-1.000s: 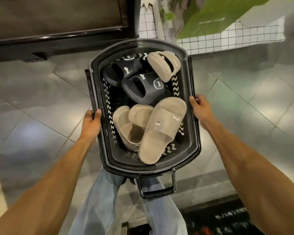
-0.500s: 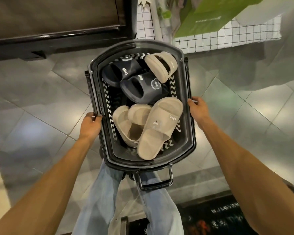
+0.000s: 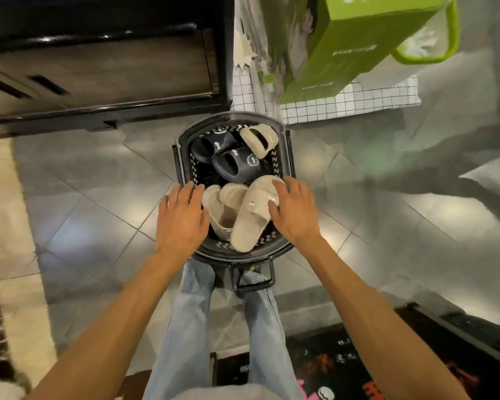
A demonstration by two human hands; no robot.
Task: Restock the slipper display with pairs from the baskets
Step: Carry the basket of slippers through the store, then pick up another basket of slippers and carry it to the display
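1. A second ago both hands gripped the sides of the basket [image 3: 182, 157] and carried it; now the basket sits on the tiled floor [image 3: 98, 197] in front of the person's legs, and the hands have let go of its rim.
2. The left hand [image 3: 181, 217] hovers flat and released over the basket's left edge, fingers spread, grasping nothing.
3. The right hand [image 3: 293, 210] is also spread, its fingers resting on or just over the upper beige slipper [image 3: 251, 215]; whether it has closed on it cannot be told.
4. A second beige slipper [image 3: 218, 209] lies partly under the first; two dark slippers [image 3: 228, 157] and another beige one [image 3: 259, 140] lie at the far end.
5. Judgement: carrying is over and picking begins, most likely with the near beige pair.
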